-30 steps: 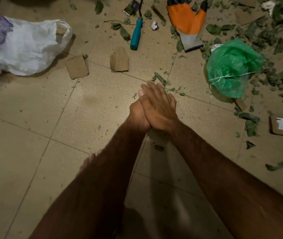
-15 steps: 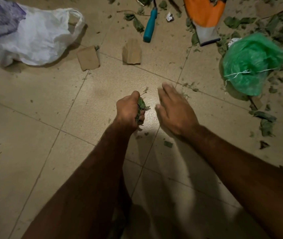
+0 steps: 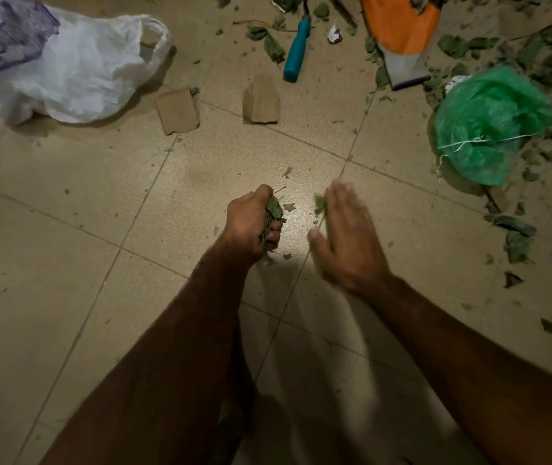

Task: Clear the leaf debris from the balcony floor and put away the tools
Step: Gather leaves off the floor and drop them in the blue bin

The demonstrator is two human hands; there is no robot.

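My left hand (image 3: 251,223) squeezes a bunch of leaves (image 3: 273,214). My right hand (image 3: 345,236) is flat, fingers straight, over the tan tile floor (image 3: 66,263).

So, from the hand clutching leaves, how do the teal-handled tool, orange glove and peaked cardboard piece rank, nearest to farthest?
From the left hand gripping leaves, head view:
1. peaked cardboard piece, straight ahead.
2. teal-handled tool, beyond it, slightly right.
3. orange glove, farthest, upper right.
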